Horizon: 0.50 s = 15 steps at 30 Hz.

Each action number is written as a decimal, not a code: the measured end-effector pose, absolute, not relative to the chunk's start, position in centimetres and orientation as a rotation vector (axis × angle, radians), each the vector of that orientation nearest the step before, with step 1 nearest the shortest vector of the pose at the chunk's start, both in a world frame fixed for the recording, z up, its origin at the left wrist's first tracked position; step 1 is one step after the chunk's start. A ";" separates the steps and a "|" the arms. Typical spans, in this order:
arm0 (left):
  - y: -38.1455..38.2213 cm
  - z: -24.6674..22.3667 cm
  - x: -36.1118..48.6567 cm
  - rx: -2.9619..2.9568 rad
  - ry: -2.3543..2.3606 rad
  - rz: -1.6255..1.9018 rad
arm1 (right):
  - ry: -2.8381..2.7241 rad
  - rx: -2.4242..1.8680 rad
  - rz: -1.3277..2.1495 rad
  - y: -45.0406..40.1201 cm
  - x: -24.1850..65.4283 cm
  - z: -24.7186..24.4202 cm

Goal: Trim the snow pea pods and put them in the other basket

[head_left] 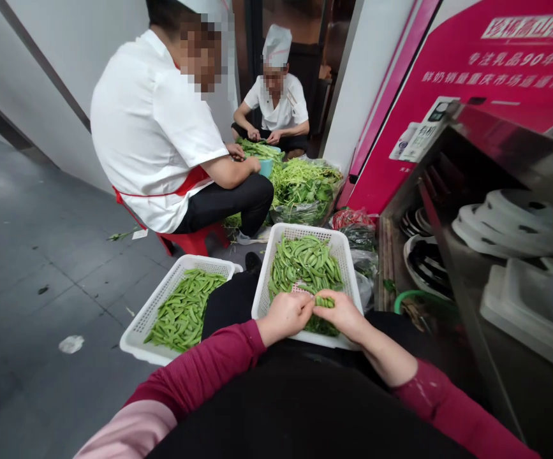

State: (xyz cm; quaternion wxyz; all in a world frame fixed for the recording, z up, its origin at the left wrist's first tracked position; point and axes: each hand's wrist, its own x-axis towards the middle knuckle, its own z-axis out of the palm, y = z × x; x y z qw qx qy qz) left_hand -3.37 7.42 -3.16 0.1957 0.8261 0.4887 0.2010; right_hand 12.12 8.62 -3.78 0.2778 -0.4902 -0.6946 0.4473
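A white perforated basket (259, 290) sits in front of me at my lap, holding green pea pods (305, 258). Over its near side, my right hand (346, 317) is closed around a small bunch of pea pods (324, 301). My left hand (286, 317) meets it at the fingertips, thumb and finger pinched at the end of a pod, which is mostly hidden by the fingers. Darker green trimmings (321, 326) lie in the near part of the basket, below my right hand. To the left, a second white basket (135, 331) contains more pea pods (185, 312).
Two co-workers in white, one nearby on a red stool (194, 240), handle greens around a large heap of leafy stems (305, 182). Bagged vegetables (353, 220) lie beyond my basket. At right stands a metal shelf with white dishes (520, 220); a green-rimmed container (403, 296) is below.
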 end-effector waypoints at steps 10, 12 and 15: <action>8.8 -8.6 -5.1 2.210 1.592 -0.054 | -1.098 -1.421 1.302 13.8 17.0 -8.1; 9.1 -8.5 -4.5 2.316 1.521 -0.038 | -1.608 -1.633 0.992 15.7 16.2 -8.9; 9.1 -8.1 -3.5 2.353 1.402 -0.180 | -2.422 -1.879 0.410 17.0 12.9 -10.5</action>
